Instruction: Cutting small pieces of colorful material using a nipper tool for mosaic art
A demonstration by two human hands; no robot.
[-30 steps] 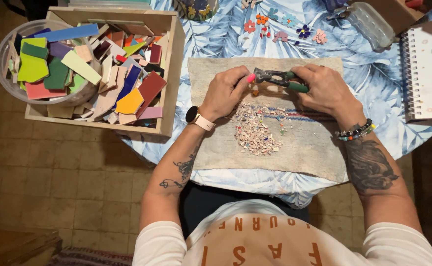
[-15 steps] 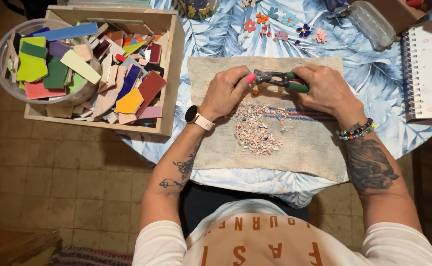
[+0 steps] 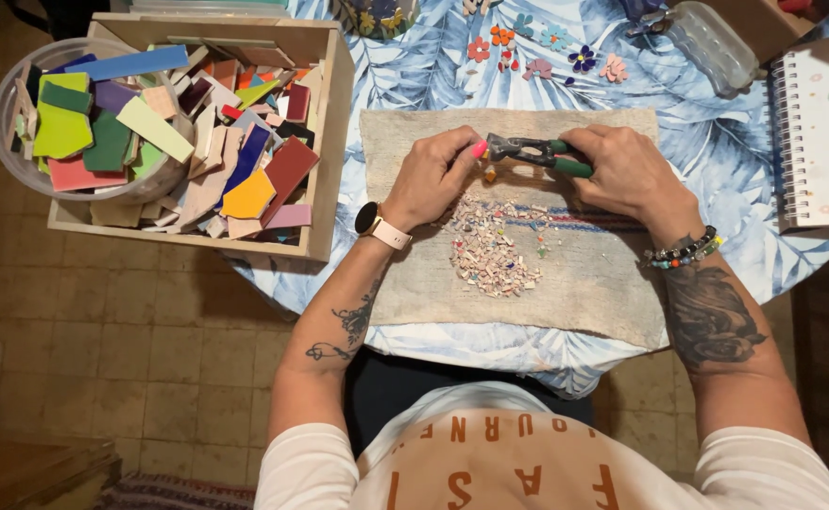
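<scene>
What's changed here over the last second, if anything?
Nothing visibly changed. The right hand still grips the green-handled nippers, the left hand still pinches a small piece at their jaws, and the pile of chips lies on the cloth as before.

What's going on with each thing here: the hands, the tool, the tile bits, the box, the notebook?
Left hand: pinching a small piece at the nippers' head.
Right hand: gripping the handles.
Nippers: held over the cloth.
Chips: piled loose on the cloth.
Wooden box: open, full of tile shards.
Notebook: closed.
</scene>
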